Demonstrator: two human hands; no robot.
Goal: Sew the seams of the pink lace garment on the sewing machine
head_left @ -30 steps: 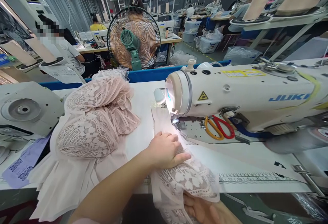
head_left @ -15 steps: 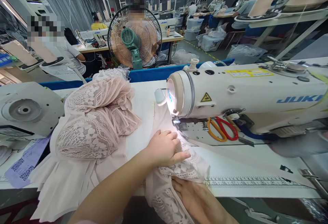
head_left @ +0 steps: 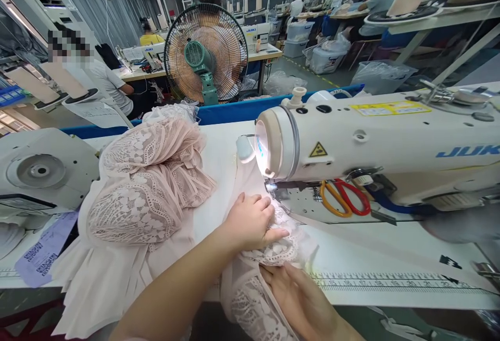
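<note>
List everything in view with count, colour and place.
Table: one, white, middle
Lace piece: one, pale pink, front centre, overhanging the table edge
Lace garments: one pile, pale pink, left of centre
Sewing machine: one, white, right
Second machine: one, white, left
Scissors: one pair, orange and red, on the sewing machine's bed
Ruler strip: one, black-marked, front table edge
Tag: one, lavender, left
Large thread cones: four, beige, upper left and right
Fan: one, green and black, behind the table
Bins: several, translucent, far floor
Co-workers: at least five, background
Left grip: one, palm down on the lace piece
Right grip: one, touching the lace piece
</note>
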